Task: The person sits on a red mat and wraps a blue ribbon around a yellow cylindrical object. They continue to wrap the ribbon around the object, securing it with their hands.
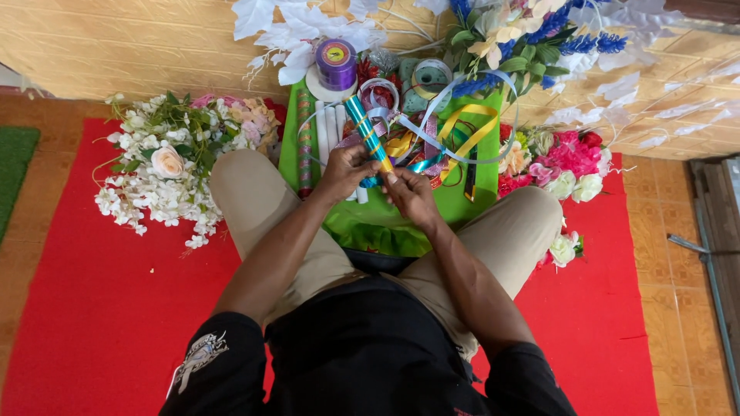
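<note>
Teal-and-gold striped foil, rolled into a slim tube (368, 132), sits pinched in our left hand (344, 171) and right hand (408, 194), both closed around its lower end, above the green sheet (462, 196) strewn with tangled ribbons (432, 131) between our knees.

A red mat (116, 308) covers most of the floor, with orange-brown tiles (682, 308) showing to the right and a green mat (14, 166) at the far left edge. A yellow wall (116, 46) with a brick-like pattern runs along the far side. Even daylight falls over it all.
</note>
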